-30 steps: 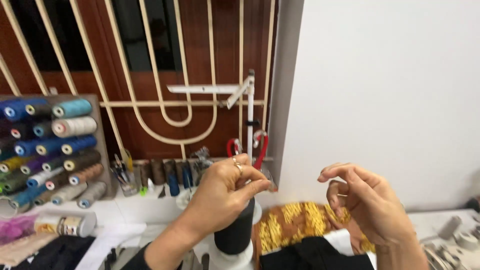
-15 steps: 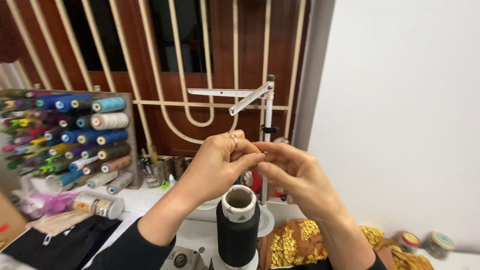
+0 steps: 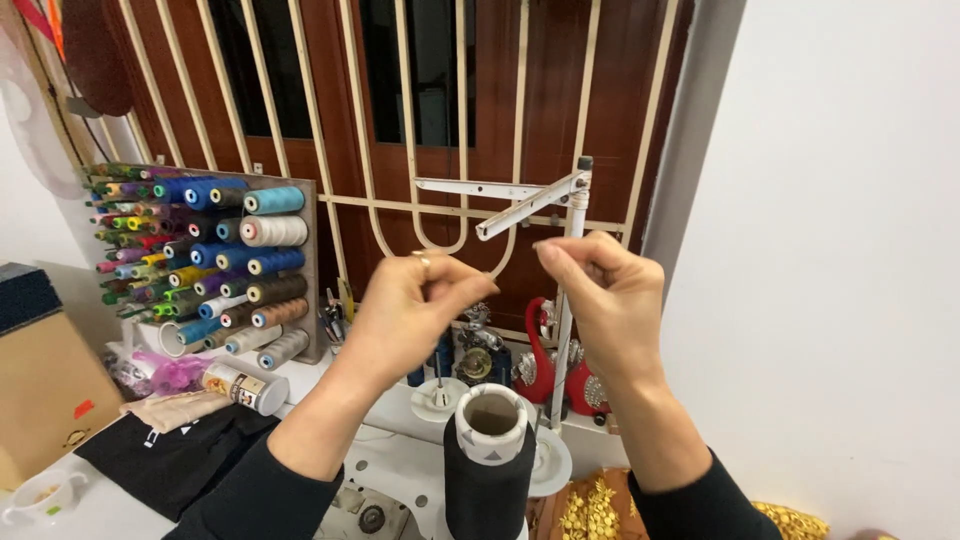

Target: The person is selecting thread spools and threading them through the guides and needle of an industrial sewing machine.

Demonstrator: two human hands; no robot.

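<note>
Left hand: the left hand (image 3: pixel 415 315) was raised just left of the thread stand (image 3: pixel 565 300), fingers curled and tips pinched together; whatever they pinched was too fine to make out.
Right hand: the right hand (image 3: pixel 600 295) was pinched shut too, in front of the stand's pole; a narrow gap lay between the hands.
Cone: the black thread cone (image 3: pixel 488 460) stood upright below that gap, left of the pole's foot, touched by neither hand.
Open room: bare white wall (image 3: pixel 830 270) lay right of the stand.
Crowded edge: a rack of coloured spools (image 3: pixel 210 260) filled the far left, well apart from the hands.
</note>
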